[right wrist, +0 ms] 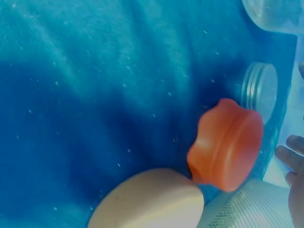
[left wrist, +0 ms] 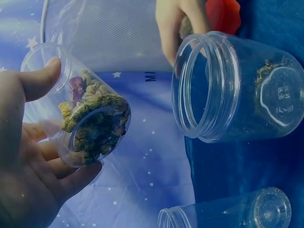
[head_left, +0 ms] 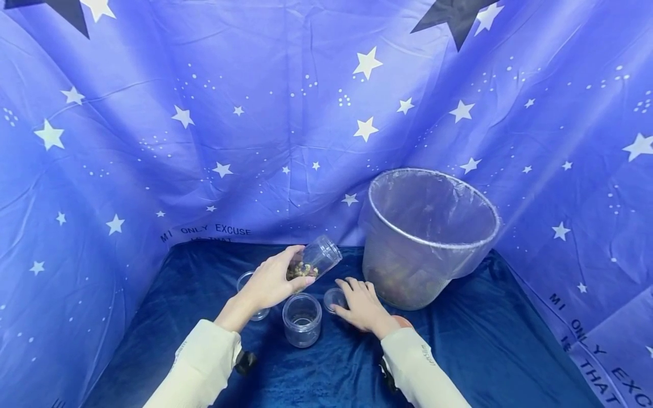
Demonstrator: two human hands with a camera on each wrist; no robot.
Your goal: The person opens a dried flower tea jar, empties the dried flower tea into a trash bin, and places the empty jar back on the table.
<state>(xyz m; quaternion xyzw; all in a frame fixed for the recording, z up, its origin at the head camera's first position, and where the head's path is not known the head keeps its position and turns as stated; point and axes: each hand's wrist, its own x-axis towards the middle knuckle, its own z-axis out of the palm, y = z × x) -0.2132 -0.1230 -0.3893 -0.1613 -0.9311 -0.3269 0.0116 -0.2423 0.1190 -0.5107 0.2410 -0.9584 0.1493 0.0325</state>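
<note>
My left hand (head_left: 272,280) grips a clear jar (head_left: 322,255) around its body, tilted with the mouth up and to the right. Dried yellowish flowers (left wrist: 92,107) with some reddish pieces lie in its lower end. Below it stands a wider open clear jar (head_left: 302,328), with a few bits visible near its bottom in the left wrist view. My right hand (head_left: 363,306) hovers or rests by a clear round lid (head_left: 334,299), fingers spread; contact cannot be told. An orange scalloped lid (right wrist: 228,147) lies beneath the right wrist.
Another clear jar (left wrist: 228,211) stands behind my left hand, partly hidden. A mesh bin (head_left: 423,266) with a clear liner stands at the back right, with brownish matter low inside. Blue velvety cloth (head_left: 490,351) covers the table. A smooth beige rounded shape (right wrist: 152,202) is unclear.
</note>
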